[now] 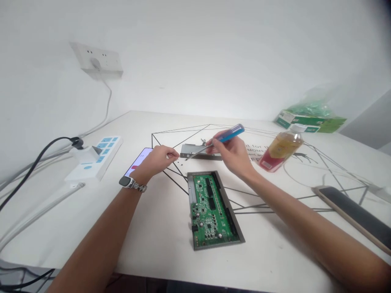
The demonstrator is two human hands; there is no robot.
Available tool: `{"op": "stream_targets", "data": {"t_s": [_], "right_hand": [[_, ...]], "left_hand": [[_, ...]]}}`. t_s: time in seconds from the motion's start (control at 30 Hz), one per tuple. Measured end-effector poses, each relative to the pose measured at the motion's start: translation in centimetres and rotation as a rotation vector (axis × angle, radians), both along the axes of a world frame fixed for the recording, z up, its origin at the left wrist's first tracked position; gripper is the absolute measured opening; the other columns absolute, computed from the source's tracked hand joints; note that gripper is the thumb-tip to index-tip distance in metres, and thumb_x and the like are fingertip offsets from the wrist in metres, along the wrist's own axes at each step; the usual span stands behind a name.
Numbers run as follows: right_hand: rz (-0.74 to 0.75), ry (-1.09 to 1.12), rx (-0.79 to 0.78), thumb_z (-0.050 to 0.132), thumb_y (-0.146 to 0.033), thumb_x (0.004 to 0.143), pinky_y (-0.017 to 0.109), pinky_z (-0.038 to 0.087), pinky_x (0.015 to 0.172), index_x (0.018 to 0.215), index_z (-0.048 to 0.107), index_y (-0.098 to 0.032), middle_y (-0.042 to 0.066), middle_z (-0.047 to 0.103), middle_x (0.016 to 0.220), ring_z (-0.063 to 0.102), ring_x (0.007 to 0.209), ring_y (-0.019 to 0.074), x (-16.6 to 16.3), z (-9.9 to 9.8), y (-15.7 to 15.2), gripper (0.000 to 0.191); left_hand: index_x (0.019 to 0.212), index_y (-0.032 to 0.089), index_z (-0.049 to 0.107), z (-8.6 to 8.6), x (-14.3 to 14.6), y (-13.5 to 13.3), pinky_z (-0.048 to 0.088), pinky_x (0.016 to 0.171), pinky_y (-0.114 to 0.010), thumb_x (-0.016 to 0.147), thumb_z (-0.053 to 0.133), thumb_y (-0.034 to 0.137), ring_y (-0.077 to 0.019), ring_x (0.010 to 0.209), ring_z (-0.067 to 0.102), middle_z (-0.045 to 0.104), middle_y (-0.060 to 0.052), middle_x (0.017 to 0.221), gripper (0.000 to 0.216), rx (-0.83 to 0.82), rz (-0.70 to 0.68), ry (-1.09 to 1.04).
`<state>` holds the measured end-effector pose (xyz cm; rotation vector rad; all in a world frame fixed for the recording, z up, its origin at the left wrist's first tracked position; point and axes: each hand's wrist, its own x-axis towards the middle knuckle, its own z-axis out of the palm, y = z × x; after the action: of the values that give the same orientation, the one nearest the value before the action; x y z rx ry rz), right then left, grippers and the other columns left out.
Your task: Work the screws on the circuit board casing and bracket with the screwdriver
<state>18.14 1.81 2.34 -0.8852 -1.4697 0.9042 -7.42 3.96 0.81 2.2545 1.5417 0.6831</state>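
Note:
In my right hand (233, 152) is a screwdriver (230, 133) with a blue handle, its thin shaft slanting down to the left. Its tip is close to some tiny dark pieces (182, 164), perhaps screws, lying on the table. My left hand (161, 158) is closed with thumb and fingertips together beside them; whatever they may hold is too small to make out. Behind the shaft lies a grey metal cover (192, 149), partly hidden by my right hand. Nearer to me a green circuit board (210, 207) sits in an open dark metal case (236, 228).
A lit phone (143, 158) lies partly under my left hand. On the left is a white power strip (99, 160) with cables. To the right stand a drink bottle (282, 146), a dark phone-like device (354, 211) and a green-and-white box (302, 121) on the white table (159, 244).

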Motion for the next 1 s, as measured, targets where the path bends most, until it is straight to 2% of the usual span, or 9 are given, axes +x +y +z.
{"op": "stream_targets", "data": {"t_s": [0.17,0.37,0.53,0.67,0.77,1.0], "right_hand": [[0.03,0.066,-0.06,0.073,-0.043,0.087,0.042,0.065,0.079,0.099,0.06,-0.017,0.007,0.074,0.091,0.075,0.075,0.0198,-0.2,-1.0,0.3,0.031],[0.061,0.102,-0.082,0.075,-0.042,0.085,0.042,0.065,0.076,0.096,0.059,-0.018,0.006,0.074,0.088,0.074,0.072,0.0192,-0.4,-0.3,-0.3,0.031],[0.055,0.104,-0.025,0.074,-0.038,0.086,0.039,0.065,0.072,0.092,0.06,-0.017,0.005,0.074,0.085,0.073,0.069,0.0181,-0.2,0.8,-0.7,0.026],[0.034,0.124,-0.007,0.075,-0.037,0.084,0.04,0.065,0.071,0.094,0.059,-0.018,0.005,0.074,0.084,0.073,0.068,0.0181,0.0,1.6,-0.9,0.027],[0.035,0.131,0.007,0.076,-0.035,0.084,0.04,0.065,0.07,0.093,0.059,-0.018,0.005,0.074,0.083,0.073,0.067,0.0184,0.2,2.0,-1.1,0.026],[0.032,0.126,0.021,0.075,-0.035,0.083,0.04,0.065,0.07,0.092,0.059,-0.019,0.003,0.074,0.08,0.072,0.066,0.0183,0.4,2.6,-1.3,0.024]], "left_hand": [[0.096,0.021,0.081,0.0,0.3,0.1,0.054,0.081,-0.031,0.087,0.063,0.03,-0.0242,0.095,0.071,0.079,-0.004,0.1,0.022,-0.016,-0.007,0.007],[0.096,0.021,0.081,-0.1,0.1,0.1,0.053,0.083,-0.033,0.081,0.07,0.03,-0.0254,0.098,0.07,0.079,-0.005,0.102,0.021,-0.06,0.014,0.034],[0.103,0.023,0.08,-0.6,-0.1,0.4,0.052,0.08,-0.032,0.076,0.076,0.032,-0.0246,0.097,0.069,0.078,-0.005,0.106,0.029,-0.121,-0.068,0.028],[0.094,0.022,0.081,-0.5,0.4,0.3,0.051,0.073,-0.031,0.075,0.08,0.039,-0.0223,0.084,0.069,0.079,-0.005,0.096,0.026,-0.181,-0.123,0.011],[0.084,0.02,0.08,-0.2,0.8,0.1,0.049,0.068,-0.03,0.08,0.075,0.041,-0.0205,0.078,0.068,0.079,-0.005,0.085,0.022,-0.195,-0.129,-0.024],[0.084,0.021,0.08,-0.1,1.1,-0.1,0.05,0.067,-0.03,0.083,0.07,0.04,-0.0209,0.077,0.07,0.079,-0.004,0.083,0.021,-0.122,-0.117,-0.037]]}}
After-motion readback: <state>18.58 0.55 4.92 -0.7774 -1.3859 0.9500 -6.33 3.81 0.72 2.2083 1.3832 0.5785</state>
